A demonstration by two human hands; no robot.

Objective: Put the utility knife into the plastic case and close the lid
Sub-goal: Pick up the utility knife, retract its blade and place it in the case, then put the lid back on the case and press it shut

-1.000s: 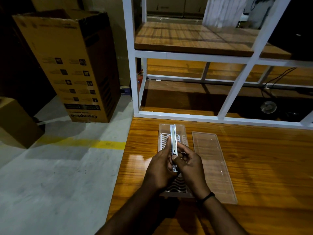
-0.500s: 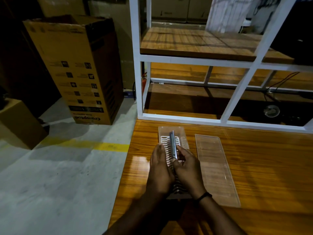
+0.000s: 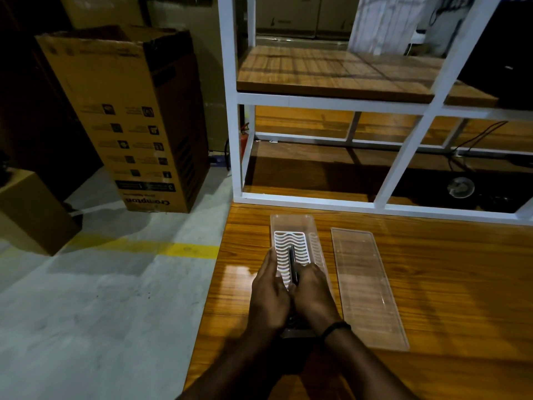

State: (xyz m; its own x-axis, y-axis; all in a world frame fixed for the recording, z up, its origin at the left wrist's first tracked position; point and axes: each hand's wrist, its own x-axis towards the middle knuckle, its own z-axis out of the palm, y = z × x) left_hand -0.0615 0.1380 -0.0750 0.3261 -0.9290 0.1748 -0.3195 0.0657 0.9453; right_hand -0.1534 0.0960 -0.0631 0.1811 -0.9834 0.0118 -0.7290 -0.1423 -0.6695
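Table (image 3: 432, 284): a glossy wooden top is carrying everything; the work is sitting at its left edge, close to the near-left corner, presumably so both hands are reaching it without stretching.
Lid (image 3: 367, 287): the clear lid is lying flat just right of the case, running parallel to it, apart from both hands; it is waiting there, likely so it is ready to be swung across once the knife is in.
Plastic case (image 3: 291, 223): the open clear tray is lying lengthwise away from the person, a white wavy insert showing at its far end; its near end is hidden under the hands.
Left hand (image 3: 269, 295): it is resting palm-down along the case's left wall, fingers extended and together, seemingly steadying the tray; I cannot tell whether it is gripping anything.
Right hand (image 3: 313, 293): it is curling its fingers around the knife's near end, wrist low over the tray.
Utility knife (image 3: 292, 265): the slim dark knife is pointing away along the case's length, down at the insert; whether it is fully seated I cannot tell.
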